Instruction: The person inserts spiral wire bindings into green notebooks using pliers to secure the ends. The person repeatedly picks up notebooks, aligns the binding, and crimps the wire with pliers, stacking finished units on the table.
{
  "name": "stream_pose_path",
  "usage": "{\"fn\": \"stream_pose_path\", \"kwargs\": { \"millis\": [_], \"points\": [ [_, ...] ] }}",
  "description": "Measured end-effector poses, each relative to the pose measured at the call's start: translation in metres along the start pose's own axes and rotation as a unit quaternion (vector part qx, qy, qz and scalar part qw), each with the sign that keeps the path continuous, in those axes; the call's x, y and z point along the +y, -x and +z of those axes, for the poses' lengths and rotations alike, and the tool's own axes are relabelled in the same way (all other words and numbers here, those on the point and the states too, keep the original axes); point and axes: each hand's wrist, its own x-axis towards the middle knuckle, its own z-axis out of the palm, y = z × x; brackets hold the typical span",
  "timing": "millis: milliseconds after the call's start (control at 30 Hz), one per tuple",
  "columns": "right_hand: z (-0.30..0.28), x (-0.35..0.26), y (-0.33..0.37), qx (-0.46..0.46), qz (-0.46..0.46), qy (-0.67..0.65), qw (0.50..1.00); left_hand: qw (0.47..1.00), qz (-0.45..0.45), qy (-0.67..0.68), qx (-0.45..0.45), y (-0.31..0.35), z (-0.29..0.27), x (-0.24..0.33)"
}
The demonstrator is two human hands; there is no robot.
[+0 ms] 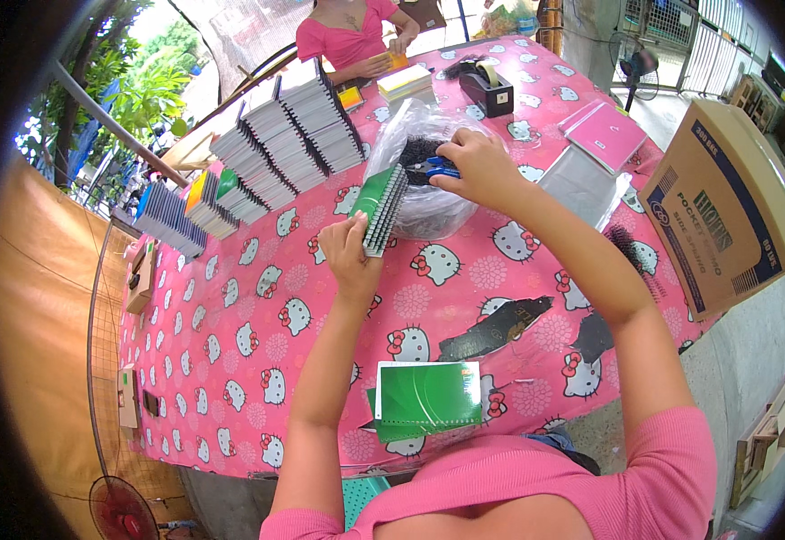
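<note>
My left hand (352, 255) grips a small stack of green-covered spiral notebooks (376, 202), tilted up with the coil edge on the right. In my right hand (487, 169) is a pair of blue-handled pliers (435, 169). The jaws of the pliers point left and lie close to the far end of the notebooks' coils; whether they touch a wire I cannot tell. Beneath both sits a clear plastic bag (451, 211) holding a tangle of black coils (423, 148). Close to my body lie more green notebooks or covers (428, 393).
Tall stacks of notebooks (289, 135) stand at the back left, beside blue ones (169, 216). A tape dispenser (487, 88), pink notebooks (604, 135) and a cardboard box (721, 211) are to the right. Across the table another person's hands (392, 58) handle something yellow.
</note>
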Motion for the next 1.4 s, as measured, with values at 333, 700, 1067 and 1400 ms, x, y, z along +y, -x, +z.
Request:
{"fn": "stream_pose_path", "kwargs": {
  "millis": [333,700,1067,1400],
  "points": [
    [-0.004,-0.002,-0.005,0.035,-0.054,0.031,0.997,1.0,0.005,-0.007,0.004,0.0,-0.002,-0.001],
    [-0.024,-0.004,-0.019,-0.235,0.216,-0.313,0.895,0.999,0.027,-0.021,-0.01,-0.006,-0.008,0.006],
    [-0.001,0.003,0.008,-0.034,0.047,-0.124,0.991,1.0,-0.02,0.008,0.017,-0.003,-0.004,0.002],
    [-0.012,-0.01,0.0,-0.026,0.009,-0.021,0.999,1.0,-0.02,0.012,0.017,-0.002,-0.007,0.003]
  ]
}}
